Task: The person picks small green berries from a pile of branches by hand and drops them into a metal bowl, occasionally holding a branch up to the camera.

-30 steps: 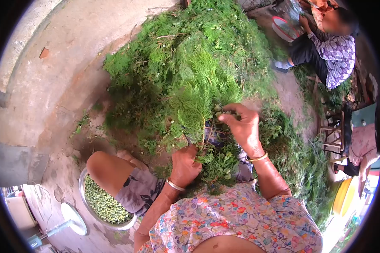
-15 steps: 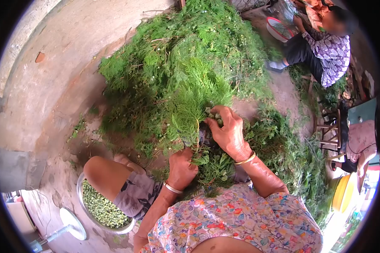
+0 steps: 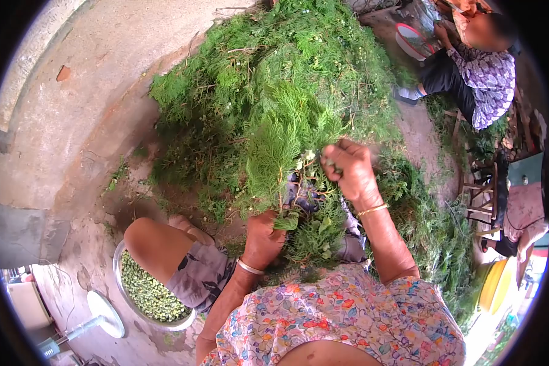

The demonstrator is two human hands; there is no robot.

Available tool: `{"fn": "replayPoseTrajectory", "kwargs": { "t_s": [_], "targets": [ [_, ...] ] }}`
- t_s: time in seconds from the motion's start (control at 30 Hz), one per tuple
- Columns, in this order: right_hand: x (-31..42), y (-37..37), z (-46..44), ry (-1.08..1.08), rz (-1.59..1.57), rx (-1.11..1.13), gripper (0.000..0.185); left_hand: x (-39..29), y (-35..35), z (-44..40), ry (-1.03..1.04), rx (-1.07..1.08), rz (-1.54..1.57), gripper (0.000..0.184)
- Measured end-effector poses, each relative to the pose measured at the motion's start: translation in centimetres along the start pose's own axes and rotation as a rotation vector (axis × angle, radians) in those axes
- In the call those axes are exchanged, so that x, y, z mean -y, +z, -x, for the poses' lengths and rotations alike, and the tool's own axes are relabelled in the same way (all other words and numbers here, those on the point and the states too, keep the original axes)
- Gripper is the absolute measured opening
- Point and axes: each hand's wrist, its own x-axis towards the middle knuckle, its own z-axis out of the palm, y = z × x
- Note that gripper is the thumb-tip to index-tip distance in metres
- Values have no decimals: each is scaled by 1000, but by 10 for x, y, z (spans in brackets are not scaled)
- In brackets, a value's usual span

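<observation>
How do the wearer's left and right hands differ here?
The left hand grips the green branch low on its stem; the right hand is curled beside the branch, higher in the picture. The left hand has a whitish bangle at the wrist, the right a gold-coloured bangle. Both are bare, with no glove.

I can read no text, label, brand or number on or near the leafy sprig [image 3: 274, 146] in front of me. Farther out from that sprig, I make out no sign either.
</observation>
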Motion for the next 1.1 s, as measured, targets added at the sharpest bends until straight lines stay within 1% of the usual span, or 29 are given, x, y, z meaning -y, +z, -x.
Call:
{"fn": "replayPoseTrajectory", "kwargs": {
  "t_s": [0.03, 0.1, 0.13, 0.2, 0.27, 0.3, 0.33, 0.4, 0.43, 0.47, 0.53, 0.57, 0.6, 0.63, 0.67, 0.73, 0.8, 0.83, 0.87, 0.93, 0.97, 1.0, 1.07, 1.1],
  "targets": [
    [3, -5, -3, -22, -120, 17, 7, -1, 0, 1, 0, 1, -1, 5],
    [14, -10, -1, -10, -306, 69, 9, -1, -2, 4, -116, -30, 18, 5],
    [21, -10, 4, 13, -387, 98, 11, 2, -3, 5, -120, -32, 15, 5],
    [30, -6, 13, 47, -404, 100, 14, 10, -1, 6, 6, 42, -137, 9],
    [32, -3, 19, 98, -364, 109, 16, 10, 2, 6, -31, 31, -89, 11],
    [31, 3, 22, 60, -202, 37, 16, 9, 4, 7, -69, 21, -44, 12],
    [22, 2, 20, -17, -4, 35, 16, 10, 4, 7, -68, 23, -44, 12],
    [12, 15, 16, -358, 646, -41, 20, 12, 4, 7, 9, 63, -90, 17],
    [10, 17, 15, -474, 840, -47, 27, 12, 5, 6, 9, 57, -95, 17],
    [8, 24, 16, -453, 954, -103, 30, 11, 8, 5, 50, 62, -127, 19],
    [1, 26, 11, -540, 992, -95, 30, 16, 11, 10, 109, 51, -172, 23],
    [7, 31, 13, -521, 1114, -130, 31, 19, 13, 12, 124, 32, -188, 24],
    [9, 34, 12, -415, 1094, -135, 31, 18, 13, 12, 85, -2, -167, 22],
    [12, 36, 9, -389, 1114, -122, 30, 16, 12, 12, 42, -44, -148, 20],
    [12, 32, 6, -425, 1067, -25, 29, 12, 11, 12, -8, -22, -193, 19],
    [12, 29, 3, -430, 1102, -7, 27, 5, 9, 8, -82, -12, -222, 19],
    [15, 30, -1, -394, 1065, 22, 27, 2, 9, 6, -112, -54, -222, 20],
    [19, 37, 3, -300, 981, 29, 30, -1, 9, 3, -130, -23, -196, 21],
    [17, 38, 3, -308, 989, 57, 30, -2, 8, 3, -146, 13, -163, 22],
    [10, 33, 1, -481, 1080, 60, 29, -2, 7, 6, -135, -30, -160, 21],
    [10, 32, 4, -557, 1273, 33, 26, -2, 6, 6, -140, -28, -157, 22],
    [5, 33, 7, -565, 1279, 47, 26, -1, 6, 7, -145, -23, -153, 23],
    [-12, 36, 13, -665, 1250, -161, 23, 1, 7, 8, -142, -49, -145, 23],
    [-12, 38, 16, -695, 1241, -149, 22, 2, 7, 9, -139, -61, -139, 22]
  ]
}}
